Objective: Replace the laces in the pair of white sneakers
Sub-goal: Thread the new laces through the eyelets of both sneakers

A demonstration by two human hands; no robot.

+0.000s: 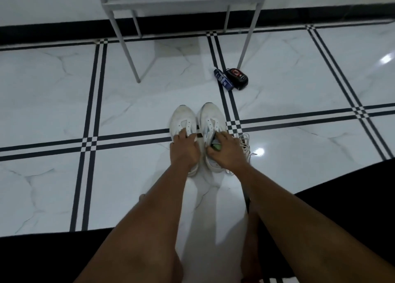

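Note:
Two white sneakers stand side by side on the tiled floor, toes pointing away from me, with no laces in their eyelets. My left hand [184,149] grips the collar of the left sneaker [182,117], fingers curled over its opening. My right hand [225,152] grips the collar of the right sneaker [211,117], thumb and fingers reaching into the opening near the tongue. A loose heap of whitish laces [245,142] lies on the floor just right of my right hand.
A dark blue packet [223,79] and a black pouch with a red mark [237,77] lie on the floor beyond the shoes. A white metal rack [136,47] stands at the back. A black mat [352,186] covers the floor near me.

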